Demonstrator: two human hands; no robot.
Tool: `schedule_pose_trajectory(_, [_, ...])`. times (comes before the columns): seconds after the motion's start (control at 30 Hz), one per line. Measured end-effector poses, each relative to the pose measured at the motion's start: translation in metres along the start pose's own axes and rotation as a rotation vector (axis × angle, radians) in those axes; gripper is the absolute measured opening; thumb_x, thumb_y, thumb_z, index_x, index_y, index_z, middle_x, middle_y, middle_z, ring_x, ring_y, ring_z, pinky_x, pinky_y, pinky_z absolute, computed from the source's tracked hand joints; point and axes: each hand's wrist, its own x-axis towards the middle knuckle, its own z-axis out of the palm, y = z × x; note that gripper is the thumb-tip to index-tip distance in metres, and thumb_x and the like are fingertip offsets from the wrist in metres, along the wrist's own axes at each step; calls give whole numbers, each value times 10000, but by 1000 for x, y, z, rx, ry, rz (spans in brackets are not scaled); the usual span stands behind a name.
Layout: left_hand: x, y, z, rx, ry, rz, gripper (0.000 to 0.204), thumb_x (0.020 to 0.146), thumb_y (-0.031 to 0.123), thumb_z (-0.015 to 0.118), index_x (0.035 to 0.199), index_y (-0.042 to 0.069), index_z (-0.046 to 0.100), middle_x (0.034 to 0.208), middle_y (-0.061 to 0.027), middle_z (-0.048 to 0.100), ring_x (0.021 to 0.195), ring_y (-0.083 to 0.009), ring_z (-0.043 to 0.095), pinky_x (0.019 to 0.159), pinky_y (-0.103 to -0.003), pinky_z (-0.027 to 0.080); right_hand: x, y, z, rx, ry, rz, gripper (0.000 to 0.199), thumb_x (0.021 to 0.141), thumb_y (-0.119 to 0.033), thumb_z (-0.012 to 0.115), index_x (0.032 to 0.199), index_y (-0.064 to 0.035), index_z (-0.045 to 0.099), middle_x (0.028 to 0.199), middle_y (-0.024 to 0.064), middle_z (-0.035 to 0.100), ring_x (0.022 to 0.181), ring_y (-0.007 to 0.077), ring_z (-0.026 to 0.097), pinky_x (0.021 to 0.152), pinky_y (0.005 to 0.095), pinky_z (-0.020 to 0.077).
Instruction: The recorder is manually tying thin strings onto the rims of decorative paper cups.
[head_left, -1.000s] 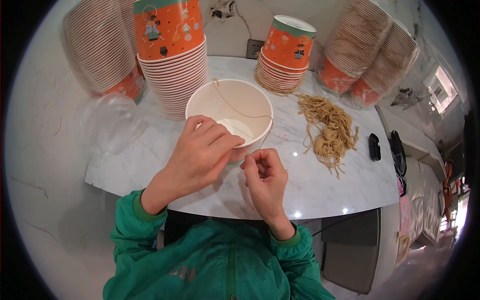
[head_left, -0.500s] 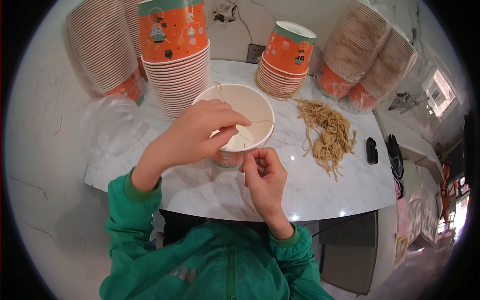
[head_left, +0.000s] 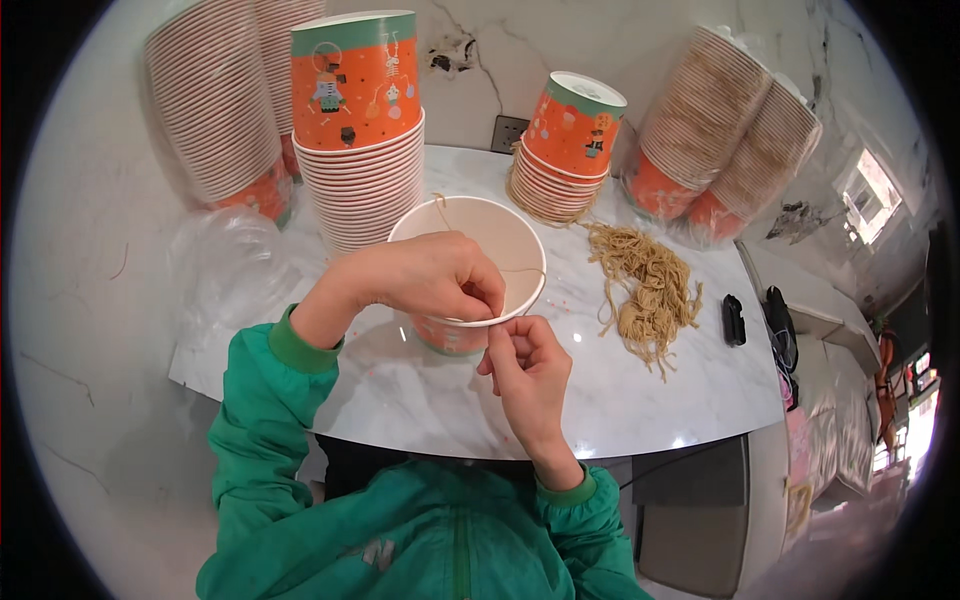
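A white-lined paper bucket (head_left: 482,222) with an orange and green outside stands upright on the table in front of me. Tan string (head_left: 520,269) crosses its inside, and a short loop of it sticks up over the far left rim. My left hand (head_left: 440,276) reaches over the bucket from the left, thumb and fingers pinched together just inside the near rim. Right below, outside that rim, my right hand (head_left: 527,375) is closed in a pinch, its fingertips almost meeting the left ones. Both pinches appear to be on the string; the fingers hide most of it there.
Tall bucket stacks stand at the back left (head_left: 360,185) and back centre (head_left: 560,150), with plastic-wrapped stacks (head_left: 700,125) at the back right. A pile of tan strings (head_left: 648,295) lies right of the bucket, near a small black object (head_left: 733,320). Crumpled clear plastic (head_left: 230,255) lies left.
My left hand has moved down and right, from above the bucket's opening to the near rim beside my right hand. The right hand keeps its pinch there. The view has tilted slightly.
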Motion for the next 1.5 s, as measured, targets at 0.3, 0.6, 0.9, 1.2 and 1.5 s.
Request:
schedule_pose_trajectory(0.3, [-62, 51, 86, 616, 1003, 15, 98, 829, 58, 735, 848, 57, 638, 778, -80, 564, 678, -297, 621, 558, -396, 486, 15, 7, -33, -651, -154, -302, 152, 976, -86, 627, 1096, -54, 715, 834, 143, 759, 590, 275, 698, 542, 381, 519])
schedule_pose_trajectory(0.6, [-50, 4, 163, -220, 1333, -122, 113, 897, -38, 713, 1002, -2, 731, 851, -53, 634, 678, -125, 612, 586, -258, 466, 28, -22, -15, -607, -527, -180, 172, 928, -109, 752, 1079, -34, 786, 795, 22, 756, 545, 69, 564, 479, 244, 444])
schedule_pose_trajectory(0.9, [-9, -3, 183, -62, 1615, 45, 288, 886, -105, 699, 1148, -2, 759, 1087, -69, 614, 795, -150, 650, 658, -264, 517, 16, -28, -4, -104, -383, 152, 191, 960, -113, 731, 1105, 5, 766, 750, 30, 707, 539, 59, 583, 462, 205, 389])
schedule_pose_trajectory(1.2, [-5, -2, 184, 68, 1630, 72, 355, 851, -147, 656, 1171, -18, 741, 1108, -96, 608, 805, -190, 671, 688, -287, 542, 13, -13, -5, 1, -332, 178, 130, 991, -102, 681, 989, 24, 708, 789, 30, 705, 547, 73, 595, 480, 214, 430])
schedule_pose_trajectory(1.5, [-28, 12, 144, -984, 1169, -67, 146, 980, 75, 677, 1083, -16, 722, 935, 1, 696, 884, -71, 614, 799, -230, 500, 8, -11, -1, -578, -348, -455, 126, 890, -5, 687, 1012, -18, 662, 922, 68, 685, 605, 151, 654, 526, 288, 503])
